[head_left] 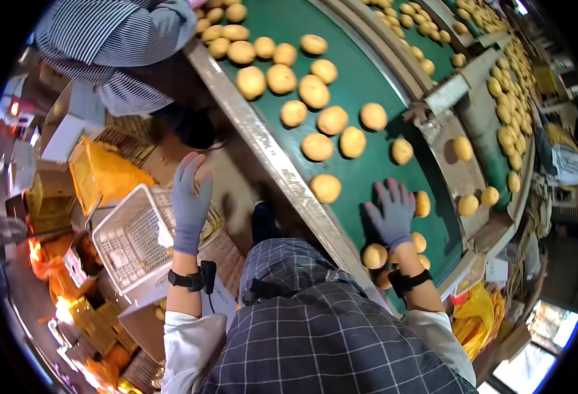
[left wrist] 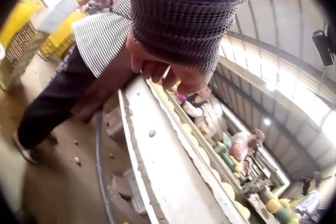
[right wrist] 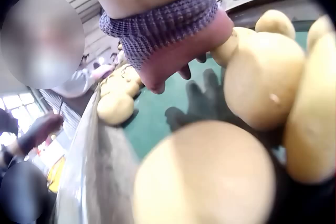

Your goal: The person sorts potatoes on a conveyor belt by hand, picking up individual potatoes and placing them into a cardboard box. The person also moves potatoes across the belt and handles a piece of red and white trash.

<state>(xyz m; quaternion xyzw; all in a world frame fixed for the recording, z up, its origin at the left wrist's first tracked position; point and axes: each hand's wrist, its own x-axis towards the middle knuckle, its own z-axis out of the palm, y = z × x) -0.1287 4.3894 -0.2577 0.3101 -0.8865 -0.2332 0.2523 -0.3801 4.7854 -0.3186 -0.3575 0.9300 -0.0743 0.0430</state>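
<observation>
Round yellow-brown potatoes (head_left: pixel 314 91) lie spread over a green belt (head_left: pixel 368 72). Over the belt's near part is my gloved right hand (head_left: pixel 394 213), fingers spread, holding nothing; a potato (head_left: pixel 422 204) lies just beside it. Below its wrist more potatoes (head_left: pixel 375 256) are grouped. In the right wrist view the right hand (right wrist: pixel 184 56) hangs above the belt, its shadow on the green surface, with large potatoes (right wrist: pixel 265 79) close by. My gloved left hand (head_left: pixel 191 200) is raised off the belt, left of its metal edge, fingers extended and holding nothing; the left wrist view shows this hand (left wrist: pixel 170 69) partly.
A metal rail (head_left: pixel 269 154) borders the belt. A white plastic basket (head_left: pixel 128 240) and an orange-yellow sack (head_left: pixel 102 174) are at the left. A person in a striped top (head_left: pixel 115 39) stands at upper left. A second potato line (head_left: pixel 509 111) runs at the right.
</observation>
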